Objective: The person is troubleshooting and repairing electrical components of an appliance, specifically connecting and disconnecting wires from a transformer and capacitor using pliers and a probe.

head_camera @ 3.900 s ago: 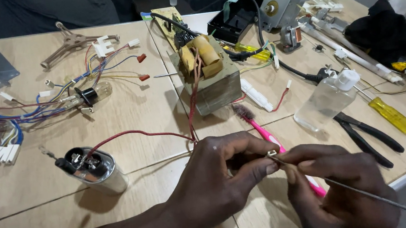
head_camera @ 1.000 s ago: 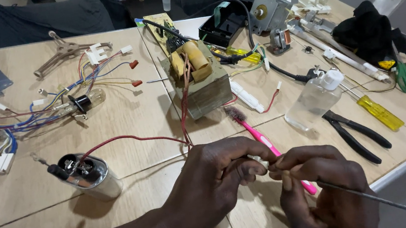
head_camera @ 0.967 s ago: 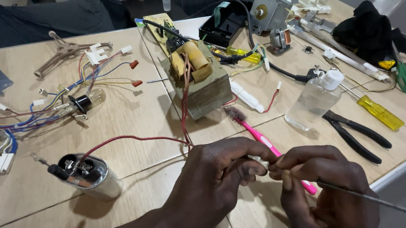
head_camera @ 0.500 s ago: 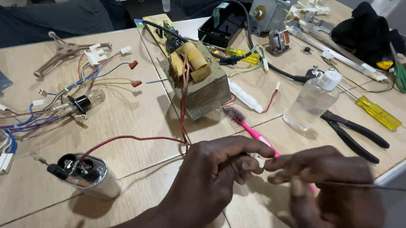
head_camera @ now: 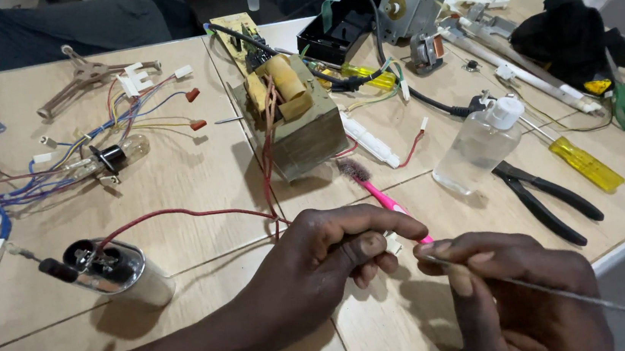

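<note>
Near the front edge of the wooden tabletop (head_camera: 175, 173), the left hand (head_camera: 321, 262) pinches a small white connector (head_camera: 393, 245), while the right hand (head_camera: 515, 293) closes its grip on a thin, stiff grey wire (head_camera: 569, 297). Both look light, slippery, best held near the tip.

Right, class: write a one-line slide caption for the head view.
Left hand pinches a small white connector while right hand holds a thin wire.

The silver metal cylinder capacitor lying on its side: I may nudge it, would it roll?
The silver metal cylinder capacitor probably rolls readily, since it lies on its round side. Its attached red wire may tug back. It likely feels heavy for its size.
</note>
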